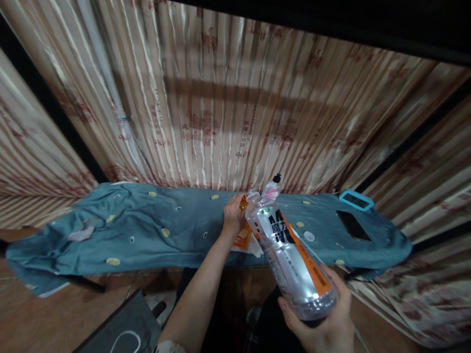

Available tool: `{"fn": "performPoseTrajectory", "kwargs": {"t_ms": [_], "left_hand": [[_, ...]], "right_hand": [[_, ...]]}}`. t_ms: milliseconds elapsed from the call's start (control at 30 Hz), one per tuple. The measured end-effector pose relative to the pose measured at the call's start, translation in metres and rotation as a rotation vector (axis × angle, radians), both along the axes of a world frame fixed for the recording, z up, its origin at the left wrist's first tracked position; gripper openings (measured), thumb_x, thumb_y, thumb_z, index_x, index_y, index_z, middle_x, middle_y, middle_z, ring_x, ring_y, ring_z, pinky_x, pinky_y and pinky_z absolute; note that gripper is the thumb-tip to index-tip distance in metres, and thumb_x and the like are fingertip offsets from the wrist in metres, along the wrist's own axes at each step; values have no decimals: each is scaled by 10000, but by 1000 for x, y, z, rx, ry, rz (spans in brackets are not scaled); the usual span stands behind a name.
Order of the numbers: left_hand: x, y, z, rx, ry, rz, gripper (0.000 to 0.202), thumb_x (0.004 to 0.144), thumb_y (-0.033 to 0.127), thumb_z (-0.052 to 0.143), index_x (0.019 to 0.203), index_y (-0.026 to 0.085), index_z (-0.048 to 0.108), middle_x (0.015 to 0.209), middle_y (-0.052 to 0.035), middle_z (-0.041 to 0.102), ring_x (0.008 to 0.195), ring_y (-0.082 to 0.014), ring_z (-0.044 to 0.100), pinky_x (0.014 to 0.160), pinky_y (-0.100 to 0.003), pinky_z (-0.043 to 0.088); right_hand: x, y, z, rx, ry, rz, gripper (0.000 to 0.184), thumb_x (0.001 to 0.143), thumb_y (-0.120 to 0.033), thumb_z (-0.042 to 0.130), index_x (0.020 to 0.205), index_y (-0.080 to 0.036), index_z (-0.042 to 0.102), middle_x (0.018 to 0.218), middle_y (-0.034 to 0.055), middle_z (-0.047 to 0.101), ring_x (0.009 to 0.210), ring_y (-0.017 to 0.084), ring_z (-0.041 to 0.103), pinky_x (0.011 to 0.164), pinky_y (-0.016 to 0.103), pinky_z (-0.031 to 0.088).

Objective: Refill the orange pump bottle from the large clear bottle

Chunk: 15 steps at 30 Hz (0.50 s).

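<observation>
My right hand (324, 314) is wrapped round the base of a large clear plastic bottle (289, 255) with an orange-and-black label, tilted so its open neck points away from me. My left hand (233, 213) is closed on a small orange-topped object (243, 202) right at the bottle's mouth; I cannot tell what it is. An orange packet (243, 239) on white cloth lies just below that hand. A small spray bottle (273, 189) with a black cap stands behind the big bottle's neck. All this is over a table covered by a teal patterned cloth (147, 228).
A dark phone (353, 225) and a blue-framed device (356, 200) lie at the table's right end. A pinkish scrap (79, 234) rests at the left. Striped curtains (221, 98) hang behind. A dark bag with a white cord (125, 331) sits on the floor in front.
</observation>
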State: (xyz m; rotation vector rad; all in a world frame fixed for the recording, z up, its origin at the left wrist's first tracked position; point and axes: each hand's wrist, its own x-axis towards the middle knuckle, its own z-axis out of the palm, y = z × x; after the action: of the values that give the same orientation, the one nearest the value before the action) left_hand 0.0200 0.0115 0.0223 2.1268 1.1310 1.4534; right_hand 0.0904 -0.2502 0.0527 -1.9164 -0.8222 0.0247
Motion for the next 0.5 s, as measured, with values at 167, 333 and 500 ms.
{"fn": "performPoseTrajectory", "kwargs": {"t_ms": [167,333,500], "left_hand": [[-2,-2,2,5,-3,-10,125,913,242,653,1023,193,683,993,-51,747,935,-202,698,862,-307,542],[-2,-3,3,-11,0,-8,120,912,243,651,1018,198,684,1002,-50,748,946,-203,698,876,-312,544],[-1,-2,3,-19,-3,-12,110,919,272,648,997,205,688,1003,-51,749,957,-205,696,882,-311,543]], "right_hand": [[3,0,-3,15,-32,4,986,569,-699,733,1351,-161,465,1204,166,642,1027,334,658,837,425,515],[4,0,-5,24,-41,22,993,584,-717,731,1362,-165,457,1211,165,634,1025,332,652,840,434,509],[5,1,-6,64,-68,46,963,618,-701,727,1362,-156,449,1222,169,626,1047,320,648,877,427,501]]}}
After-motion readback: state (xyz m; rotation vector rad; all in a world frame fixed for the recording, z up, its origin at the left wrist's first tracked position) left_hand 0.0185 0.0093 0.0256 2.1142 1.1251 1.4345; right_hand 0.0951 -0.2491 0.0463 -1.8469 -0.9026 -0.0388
